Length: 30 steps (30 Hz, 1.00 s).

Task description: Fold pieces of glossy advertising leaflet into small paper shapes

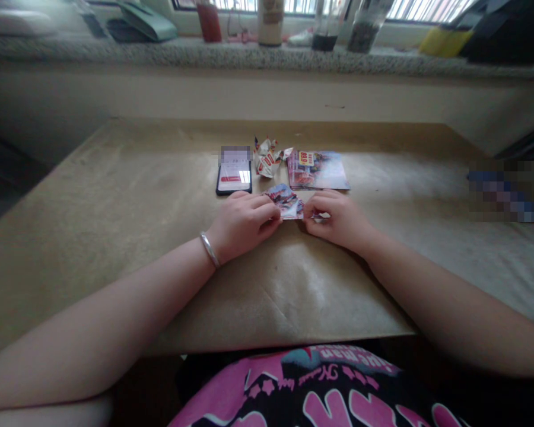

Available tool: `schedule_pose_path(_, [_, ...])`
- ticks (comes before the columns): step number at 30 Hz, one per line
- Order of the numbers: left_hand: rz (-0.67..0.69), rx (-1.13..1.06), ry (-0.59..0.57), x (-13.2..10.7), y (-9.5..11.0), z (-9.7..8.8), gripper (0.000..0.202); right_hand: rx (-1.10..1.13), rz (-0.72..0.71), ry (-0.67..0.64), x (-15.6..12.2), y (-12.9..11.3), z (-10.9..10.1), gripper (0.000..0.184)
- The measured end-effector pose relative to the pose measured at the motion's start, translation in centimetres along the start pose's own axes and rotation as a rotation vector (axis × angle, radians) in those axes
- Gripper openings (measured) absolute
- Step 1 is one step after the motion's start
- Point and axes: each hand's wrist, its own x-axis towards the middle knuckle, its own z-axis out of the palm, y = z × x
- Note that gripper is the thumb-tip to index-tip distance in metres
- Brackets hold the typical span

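Note:
My left hand (242,222), with a silver bracelet on the wrist, rests on the brown paper-covered table (115,225) with its fingers curled onto the left edge of a small colourful printed paper (287,204). My right hand (338,218) pinches the right edge of the same paper. The paper is partly folded and lies low on the table between both hands. Just beyond it lies a flat colourful printed sheet (318,170). A crumpled folded paper piece (267,157) stands to the left of that sheet.
A smartphone (234,172) with a lit screen lies beyond my left hand. A stone windowsill (249,56) behind the table carries jars, cups and bags. A blurred object (509,190) sits at the table's right edge.

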Motion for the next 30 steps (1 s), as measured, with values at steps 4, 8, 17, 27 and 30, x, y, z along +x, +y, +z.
schedule_pose_path(4, [-0.004,-0.007,0.04,0.0,0.0,0.1,0.018,0.028,-0.013,0.012,-0.1,0.3,-0.4,0.009])
schedule_pose_path(8, [-0.022,-0.015,0.041,0.0,0.0,0.1,0.018,0.029,-0.013,0.016,-0.2,0.7,-0.8,0.01])
schedule_pose_path(17, [-0.069,-0.082,0.04,-0.1,-0.3,0.2,0.016,0.04,0.016,-0.014,-0.6,2.0,-2.0,0.009])
schedule_pose_path(27, [-0.089,-0.176,0.02,-0.1,-0.6,0.4,0.017,0.092,0.064,-0.091,-0.8,2.6,-3.3,0.01])
schedule_pose_path(30, [-0.085,-0.174,0.024,-0.1,-0.6,0.6,0.017,0.115,0.078,-0.101,-0.9,2.7,-3.5,0.009])
